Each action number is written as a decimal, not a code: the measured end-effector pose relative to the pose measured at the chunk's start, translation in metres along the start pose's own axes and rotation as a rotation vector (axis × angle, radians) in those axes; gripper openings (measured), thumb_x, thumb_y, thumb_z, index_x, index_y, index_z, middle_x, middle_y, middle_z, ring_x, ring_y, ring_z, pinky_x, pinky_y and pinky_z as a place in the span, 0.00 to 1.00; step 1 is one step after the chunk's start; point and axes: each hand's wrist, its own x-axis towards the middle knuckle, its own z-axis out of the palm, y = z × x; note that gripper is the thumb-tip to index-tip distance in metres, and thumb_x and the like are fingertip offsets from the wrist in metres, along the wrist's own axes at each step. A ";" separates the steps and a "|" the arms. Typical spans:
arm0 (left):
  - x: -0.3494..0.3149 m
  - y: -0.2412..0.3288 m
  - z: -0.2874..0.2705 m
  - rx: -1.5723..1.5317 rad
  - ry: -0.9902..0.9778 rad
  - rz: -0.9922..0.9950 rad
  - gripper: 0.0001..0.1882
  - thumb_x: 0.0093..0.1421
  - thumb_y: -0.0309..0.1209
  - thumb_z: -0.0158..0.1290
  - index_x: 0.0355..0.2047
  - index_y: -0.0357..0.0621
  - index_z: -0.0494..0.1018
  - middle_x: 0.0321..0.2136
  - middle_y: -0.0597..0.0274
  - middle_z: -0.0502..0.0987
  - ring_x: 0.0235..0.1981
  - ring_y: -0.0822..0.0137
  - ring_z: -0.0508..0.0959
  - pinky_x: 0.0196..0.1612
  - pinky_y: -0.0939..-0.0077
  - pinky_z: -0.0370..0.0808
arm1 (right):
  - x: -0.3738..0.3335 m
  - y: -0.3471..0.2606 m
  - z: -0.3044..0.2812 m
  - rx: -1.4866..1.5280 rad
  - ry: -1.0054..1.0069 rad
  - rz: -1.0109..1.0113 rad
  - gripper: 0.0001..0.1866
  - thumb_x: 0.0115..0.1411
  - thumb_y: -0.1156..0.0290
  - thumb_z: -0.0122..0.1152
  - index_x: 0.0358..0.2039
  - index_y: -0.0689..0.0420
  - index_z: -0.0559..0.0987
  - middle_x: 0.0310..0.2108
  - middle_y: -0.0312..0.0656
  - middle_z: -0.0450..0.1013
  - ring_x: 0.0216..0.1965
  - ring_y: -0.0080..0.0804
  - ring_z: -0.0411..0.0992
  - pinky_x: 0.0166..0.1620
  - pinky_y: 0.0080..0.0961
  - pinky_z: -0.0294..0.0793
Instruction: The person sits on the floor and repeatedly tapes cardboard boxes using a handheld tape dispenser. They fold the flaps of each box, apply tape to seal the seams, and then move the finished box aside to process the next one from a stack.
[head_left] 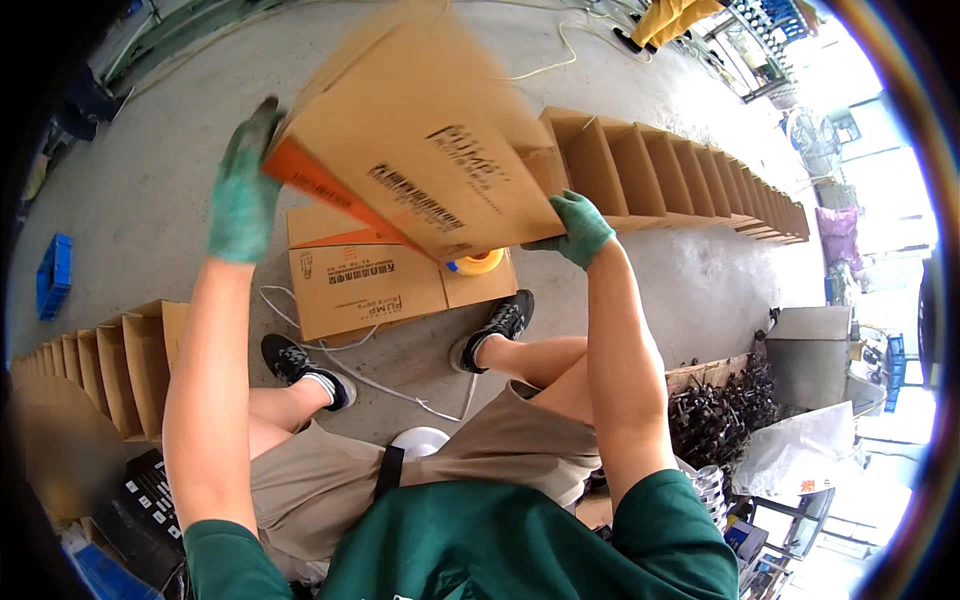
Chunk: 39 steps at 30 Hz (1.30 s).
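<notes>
A brown cardboard box (420, 130) with an orange band and dark print is held up in the air, tilted, its far end blurred. My left hand (243, 190), in a green glove, grips its left edge with the fingers stretched along it, somewhat smeared. The gloved right hand (580, 230) is closed on the box's near right corner. Below, on the floor between my feet, lies another cardboard box (370, 280) with an orange corner. A roll of yellow tape (480, 263) rests on that lower box, partly hidden by the raised one.
A long row of open cardboard boxes (640, 165) runs off to the right, and another row (115, 365) stands at the left. A white cord (410, 395) winds by my shoes. Dark small parts (720, 410) are heaped at right. A blue crate (54, 275) sits far left.
</notes>
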 end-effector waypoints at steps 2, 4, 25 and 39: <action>0.018 0.020 0.025 0.186 0.020 -0.025 0.30 0.70 0.50 0.47 0.66 0.50 0.64 0.66 0.59 0.63 0.67 0.61 0.63 0.66 0.62 0.64 | -0.002 -0.020 0.014 0.321 0.226 0.134 0.22 0.61 0.67 0.63 0.54 0.61 0.73 0.47 0.46 0.75 0.53 0.49 0.73 0.52 0.56 0.78; 0.024 0.033 0.032 0.205 -0.074 -0.116 0.30 0.67 0.53 0.51 0.64 0.53 0.67 0.66 0.60 0.64 0.67 0.59 0.63 0.67 0.61 0.63 | -0.007 -0.042 0.022 0.527 0.453 0.246 0.15 0.66 0.74 0.49 0.51 0.65 0.72 0.47 0.55 0.74 0.49 0.52 0.76 0.42 0.54 0.86; -0.035 0.022 -0.033 0.581 -0.172 -0.234 0.14 0.69 0.35 0.52 0.52 0.45 0.75 0.55 0.61 0.76 0.57 0.67 0.72 0.62 0.70 0.67 | 0.109 -0.021 0.014 -1.221 0.628 -0.328 0.32 0.60 0.63 0.63 0.65 0.46 0.66 0.67 0.53 0.58 0.68 0.55 0.55 0.68 0.46 0.59; -0.021 -0.011 -0.012 0.816 -0.346 -0.291 0.18 0.67 0.29 0.53 0.56 0.44 0.71 0.65 0.58 0.64 0.66 0.61 0.63 0.67 0.64 0.62 | 0.215 0.030 -0.036 -1.370 0.306 0.538 0.18 0.56 0.65 0.62 0.48 0.53 0.82 0.51 0.52 0.77 0.54 0.51 0.75 0.52 0.42 0.77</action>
